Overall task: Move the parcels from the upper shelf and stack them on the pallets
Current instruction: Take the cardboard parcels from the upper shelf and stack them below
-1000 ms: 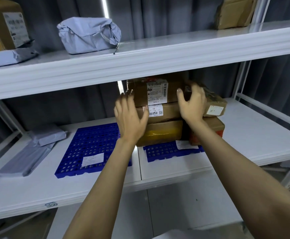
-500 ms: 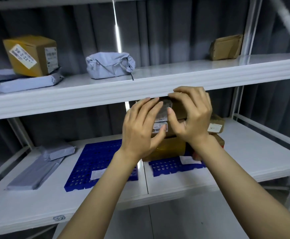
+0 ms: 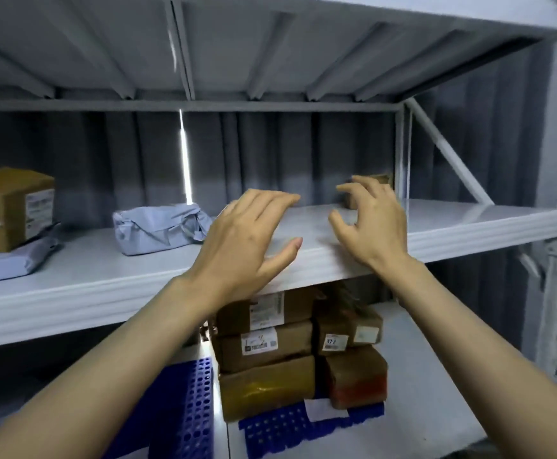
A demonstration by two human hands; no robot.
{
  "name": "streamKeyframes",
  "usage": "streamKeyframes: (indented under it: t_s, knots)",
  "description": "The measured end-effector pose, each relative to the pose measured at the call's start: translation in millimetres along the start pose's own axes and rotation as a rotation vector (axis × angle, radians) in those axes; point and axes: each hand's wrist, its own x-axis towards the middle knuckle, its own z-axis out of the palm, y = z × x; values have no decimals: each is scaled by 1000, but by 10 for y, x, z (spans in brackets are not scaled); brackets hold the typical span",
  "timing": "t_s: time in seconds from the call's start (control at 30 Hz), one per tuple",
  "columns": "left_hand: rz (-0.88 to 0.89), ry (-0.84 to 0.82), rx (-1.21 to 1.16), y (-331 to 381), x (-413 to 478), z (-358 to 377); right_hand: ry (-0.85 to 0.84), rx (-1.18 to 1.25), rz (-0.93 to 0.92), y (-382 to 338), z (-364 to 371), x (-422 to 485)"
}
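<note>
Now both hands are empty: the left hand (image 3: pixel 247 240) spreads its fingers above the upper shelf (image 3: pixel 469 223); the right hand (image 3: pixel 370 223) bends its fingers loosely, with the small brown parcel (image 3: pixel 382 179) just beyond their tips. Three more parcels lie further left: a grey bundle (image 3: pixel 161 230), a brown box (image 3: pixel 8 207) and a grey bag (image 3: pixel 8 261). Below, five stacked parcels (image 3: pixel 264 346) sit on the right pallet (image 3: pixel 287 425), beside the left pallet (image 3: pixel 187 409). Half a second earlier both hands were together, lower, before that stack.

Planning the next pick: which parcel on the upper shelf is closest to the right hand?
The small brown parcel partly hidden behind the right hand; the grey bag and the taped brown box sit well to the left.
</note>
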Motion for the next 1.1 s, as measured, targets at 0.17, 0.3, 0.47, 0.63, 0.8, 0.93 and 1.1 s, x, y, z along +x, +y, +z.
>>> streamKeyframes:
  t_s: [0.17, 0.3, 0.47, 0.63, 0.8, 0.93, 1.1]
  knots:
    - [4, -118, 36, -89, 466, 216, -183, -201, 109, 448, 67, 363]
    - [21, -205, 109, -145, 847, 552, -306, -264, 126, 755, 153, 628]
    - [21, -317, 171, -175, 1321, 1059, -443, -326, 135, 1199, 346, 1024]
    - [-119, -340, 229, -196, 1860, 1546, -526, -106, 351, 1682, 526, 1441]
    - [-354, -448, 116, -234, 2297, 2077, -588, 74, 510, 2123, 705, 1695]
    - [-527, -569, -45, -248, 2563, 2548, -634, 220, 571, 2344, 826, 1779]
    - [-823, -581, -325, -197, 2751, 2994, -692, 412, 494, 2370, 867, 1775]
